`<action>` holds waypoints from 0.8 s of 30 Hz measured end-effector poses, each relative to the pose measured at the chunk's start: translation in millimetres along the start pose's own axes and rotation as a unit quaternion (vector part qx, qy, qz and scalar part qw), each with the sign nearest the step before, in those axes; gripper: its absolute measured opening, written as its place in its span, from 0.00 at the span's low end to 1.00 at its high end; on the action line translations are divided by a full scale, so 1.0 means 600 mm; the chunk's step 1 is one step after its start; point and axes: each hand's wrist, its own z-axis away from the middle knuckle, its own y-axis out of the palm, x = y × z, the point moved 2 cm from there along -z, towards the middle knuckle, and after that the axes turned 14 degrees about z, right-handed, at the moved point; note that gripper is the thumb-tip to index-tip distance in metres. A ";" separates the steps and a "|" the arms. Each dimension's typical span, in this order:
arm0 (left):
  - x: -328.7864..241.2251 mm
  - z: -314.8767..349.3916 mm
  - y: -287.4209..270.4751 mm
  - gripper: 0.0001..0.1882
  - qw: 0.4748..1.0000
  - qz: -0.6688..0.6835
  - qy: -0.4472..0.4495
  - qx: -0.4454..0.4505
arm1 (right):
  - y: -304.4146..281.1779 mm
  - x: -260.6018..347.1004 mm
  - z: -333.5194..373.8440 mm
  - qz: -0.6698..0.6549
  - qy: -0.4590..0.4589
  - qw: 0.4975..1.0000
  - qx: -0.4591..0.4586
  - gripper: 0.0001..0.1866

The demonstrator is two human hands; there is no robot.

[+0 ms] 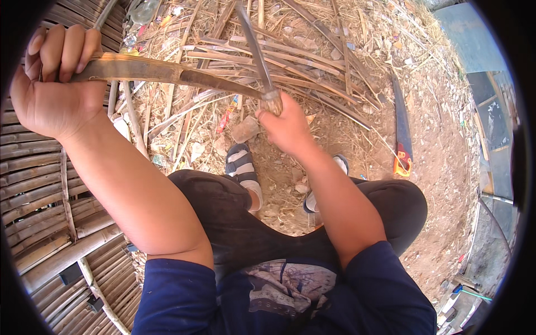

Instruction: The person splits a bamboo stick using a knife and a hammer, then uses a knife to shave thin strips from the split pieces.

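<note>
My left hand [61, 84], raised at the upper left, is closed round one end of a split bamboo strip [145, 71]. The strip slopes down to the right, and its far end meets the knife close to my right hand. Closed round the knife's handle, my right hand [285, 125] is in front of my knees. The long, narrow knife blade [254, 47] points away from me, tilted slightly left. Where strip and blade cross, I cannot tell whether the edge is in the bamboo.
Many split bamboo strips [301, 64] lie piled on the straw-littered ground beyond my feet. A handsaw [401, 123] with an orange and red handle lies on the dirt to the right. A bamboo slat wall [33, 184] runs along the left. A stone [245, 129] sits near my sandalled foot [241, 163].
</note>
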 end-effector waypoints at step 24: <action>0.012 0.019 0.021 0.25 0.996 0.046 -0.027 0.075 | -0.029 0.016 0.094 0.253 -0.031 0.965 0.062 0.26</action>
